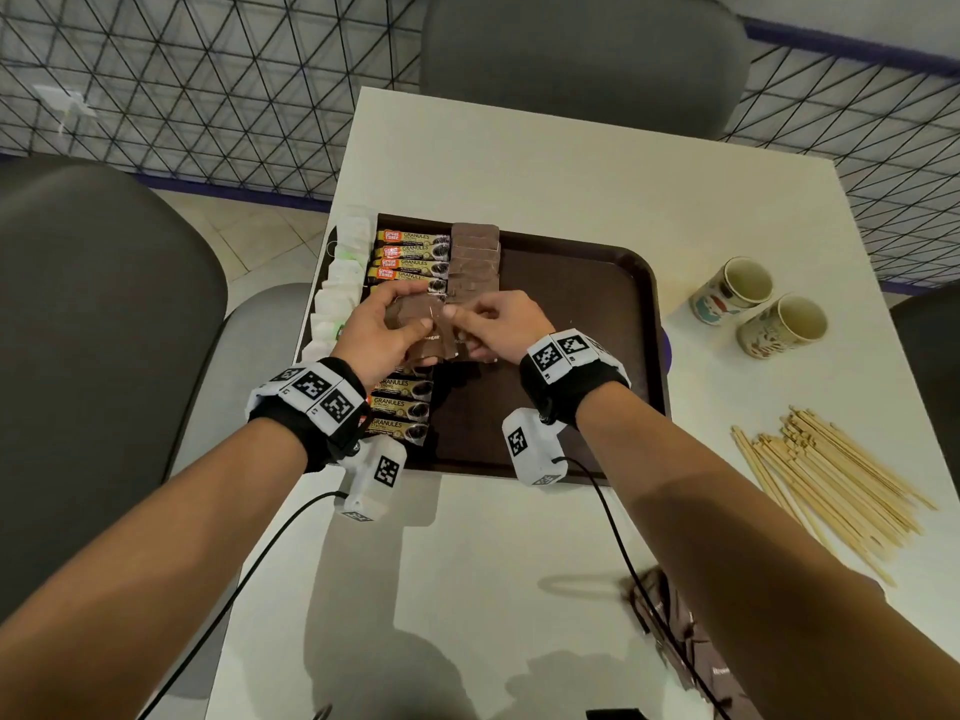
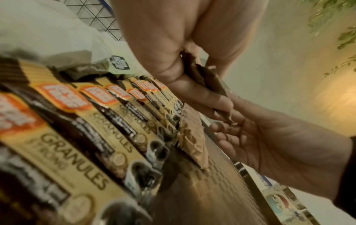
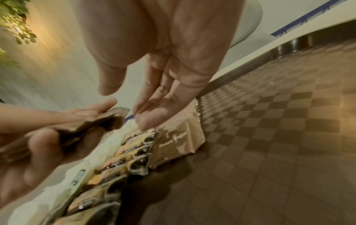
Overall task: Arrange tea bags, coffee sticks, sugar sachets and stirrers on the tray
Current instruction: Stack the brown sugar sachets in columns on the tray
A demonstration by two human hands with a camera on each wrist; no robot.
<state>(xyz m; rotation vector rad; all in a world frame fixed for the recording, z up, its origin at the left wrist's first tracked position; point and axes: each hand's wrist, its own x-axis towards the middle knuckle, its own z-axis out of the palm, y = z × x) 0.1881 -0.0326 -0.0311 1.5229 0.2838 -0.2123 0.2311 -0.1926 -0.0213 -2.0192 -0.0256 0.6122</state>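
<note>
A white table [image 1: 519, 163] carries a brown tray [image 1: 597, 314] at its left edge. Two cups [image 1: 758, 304] lie tipped near the right edge, with stirrers [image 1: 831, 475] heaped nearer. Brown sachets [image 1: 691, 641] lie by the near edge.

White table [image 1: 545, 163]. Two patterned paper cups [image 1: 732, 290] and [image 1: 784, 325] lie tipped on their sides, touching, near its right edge, mouths facing the camera. Grey upholstered chairs: one [image 1: 582, 54] at the far side, one [image 1: 98, 314] at left. Black wire-mesh partition [image 1: 182, 90] behind. Green foliage [image 2: 335, 19] at the upper right of the left wrist view.
</note>
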